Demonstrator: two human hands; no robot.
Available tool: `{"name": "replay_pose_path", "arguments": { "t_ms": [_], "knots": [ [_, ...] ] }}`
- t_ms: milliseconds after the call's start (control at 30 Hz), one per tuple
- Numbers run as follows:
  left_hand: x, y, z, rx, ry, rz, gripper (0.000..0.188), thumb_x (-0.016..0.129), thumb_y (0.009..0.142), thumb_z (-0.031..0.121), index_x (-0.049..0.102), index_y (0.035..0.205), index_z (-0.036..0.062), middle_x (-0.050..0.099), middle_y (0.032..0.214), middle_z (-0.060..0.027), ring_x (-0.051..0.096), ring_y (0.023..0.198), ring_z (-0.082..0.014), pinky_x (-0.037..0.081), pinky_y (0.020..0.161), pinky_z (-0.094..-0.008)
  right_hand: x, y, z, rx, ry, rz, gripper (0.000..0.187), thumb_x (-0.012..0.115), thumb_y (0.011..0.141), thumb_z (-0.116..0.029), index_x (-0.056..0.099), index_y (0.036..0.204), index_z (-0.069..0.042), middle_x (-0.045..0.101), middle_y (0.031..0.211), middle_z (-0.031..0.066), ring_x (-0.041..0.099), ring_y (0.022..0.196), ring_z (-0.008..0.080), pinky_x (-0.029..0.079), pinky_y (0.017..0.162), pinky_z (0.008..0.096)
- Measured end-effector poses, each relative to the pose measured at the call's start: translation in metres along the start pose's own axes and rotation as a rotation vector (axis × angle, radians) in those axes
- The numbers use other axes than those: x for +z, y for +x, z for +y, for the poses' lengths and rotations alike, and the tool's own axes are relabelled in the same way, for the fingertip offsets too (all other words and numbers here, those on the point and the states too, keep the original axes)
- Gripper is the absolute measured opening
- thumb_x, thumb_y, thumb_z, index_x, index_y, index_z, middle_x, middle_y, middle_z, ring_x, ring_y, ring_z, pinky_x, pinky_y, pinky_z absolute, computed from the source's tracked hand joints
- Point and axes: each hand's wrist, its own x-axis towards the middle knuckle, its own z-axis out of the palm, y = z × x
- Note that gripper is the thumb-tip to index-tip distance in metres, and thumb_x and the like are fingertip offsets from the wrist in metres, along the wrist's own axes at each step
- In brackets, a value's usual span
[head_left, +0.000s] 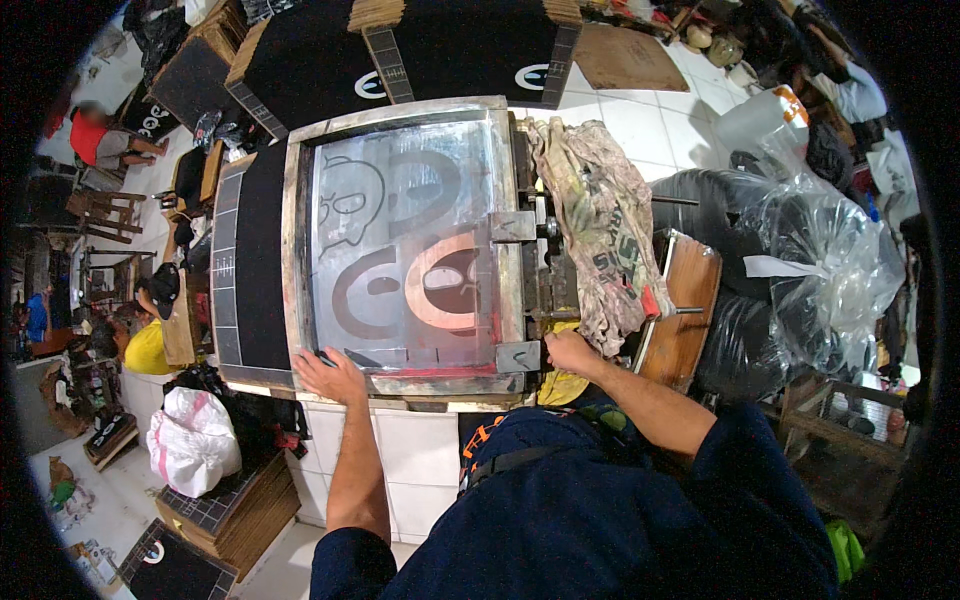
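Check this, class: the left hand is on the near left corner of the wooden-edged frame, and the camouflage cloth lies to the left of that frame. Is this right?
Not quite: the camouflage cloth lies to the right of the wooden-edged frame, as the head view shows.

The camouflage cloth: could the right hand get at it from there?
Probably yes: the right hand is right beside the lower end of the cloth, and nothing visible seems to block the way.
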Motion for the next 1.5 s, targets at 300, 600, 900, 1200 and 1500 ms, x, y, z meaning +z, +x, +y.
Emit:
{"name": "replay_pose_path", "arguments": {
  "t_ms": [300,600,900,1200,1500],
  "knots": [
    [-0.025,-0.062,0.062,0.328,-0.101,-0.046,0.056,0.054,0.096,0.034,0.047,0.142,0.0036,0.037,0.153,-0.0211,0.028,0.145,-0.0371,0.018,0.116,-0.0579,0.012,-0.023,0.015,-0.613,-0.293,0.426,0.047,0.042,0.103,-0.031,0.054,0.074,0.004,0.057,0.065,0.026,0.058,0.065,0.046,0.044,0.063,0.0522],
    [-0.038,-0.085,0.102,0.434,-0.156,-0.196,0.05,0.055,0.093,0.031,0.054,0.135,0.0033,0.045,0.146,-0.0214,0.041,0.135,-0.0375,0.03,0.11,-0.0539,0.022,-0.003,0.011,-0.309,-0.32,0.396,0.053,0.038,0.099,-0.03,0.064,0.071,0.007,0.061,0.071,0.0311,0.062,0.07,0.0494,0.05,0.068,0.0563],
    [-0.039,-0.082,0.088,0.406,-0.342,-0.151,0.041,0.058,0.094,0.026,0.06,0.128,0.0029,0.05,0.141,-0.0208,0.044,0.131,-0.039,0.03,0.108,-0.055,0.011,0.001,0.021,-0.376,-0.225,0.256,0.056,0.038,0.101,-0.04,0.063,0.078,0.006,0.062,0.07,0.0268,0.063,0.07,0.0454,0.048,0.067,0.051],
    [-0.035,-0.075,0.091,0.425,-0.201,-0.086,0.036,0.059,0.093,0.026,0.064,0.121,0.0025,0.052,0.139,-0.0194,0.044,0.13,-0.0378,0.029,0.108,-0.0555,0.009,-0.025,0.015,-0.607,-0.245,0.375,0.046,0.04,0.104,-0.034,0.058,0.083,0.003,0.058,0.071,0.0264,0.058,0.069,0.0466,0.043,0.062,0.0526],
    [-0.039,-0.077,0.097,0.389,-0.263,-0.072,0.032,0.06,0.09,0.022,0.065,0.113,0.0003,0.058,0.129,-0.0182,0.05,0.121,-0.0372,0.035,0.102,-0.0506,0.024,-0.003,0.02,-0.457,-0.261,0.46,0.052,0.039,0.099,-0.03,0.062,0.069,0.005,0.062,0.071,0.0296,0.061,0.067,0.0484,0.048,0.068,0.057]
  ]
}}
